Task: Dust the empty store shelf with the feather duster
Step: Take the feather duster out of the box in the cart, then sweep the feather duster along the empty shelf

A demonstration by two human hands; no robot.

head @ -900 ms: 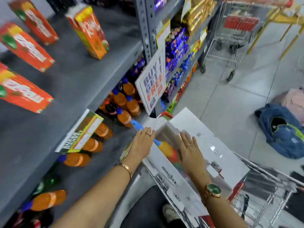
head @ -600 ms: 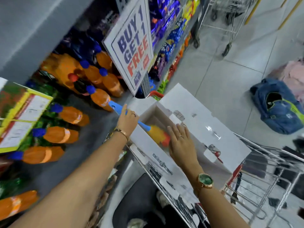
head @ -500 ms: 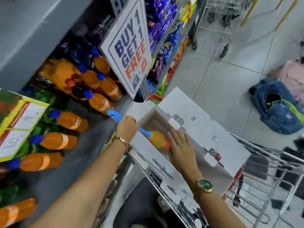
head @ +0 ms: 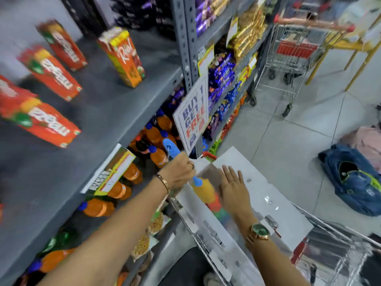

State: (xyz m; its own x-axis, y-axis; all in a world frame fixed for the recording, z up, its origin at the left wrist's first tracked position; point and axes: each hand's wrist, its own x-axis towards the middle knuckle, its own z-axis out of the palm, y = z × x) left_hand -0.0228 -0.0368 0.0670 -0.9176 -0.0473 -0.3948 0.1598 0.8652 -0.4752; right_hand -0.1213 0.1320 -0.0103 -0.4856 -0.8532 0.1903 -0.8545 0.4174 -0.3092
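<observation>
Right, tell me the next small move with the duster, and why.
Probably lift it clear of the white box: the left hand grips the feather duster by its blue handle, but its feathers sit inside the box, beside the flat right hand.

1. Red juice cartons (head: 50, 74) stand on grey shelving.
2. Orange soda bottles (head: 99, 208) lie on the level below.
3. A "BUY 1 GET 1 FREE" sign (head: 192, 118) hangs from the upright.
4. A blue bag (head: 354, 178) sits on the tiled floor.
5. An empty trolley (head: 292, 58) stands farther down the aisle.
</observation>
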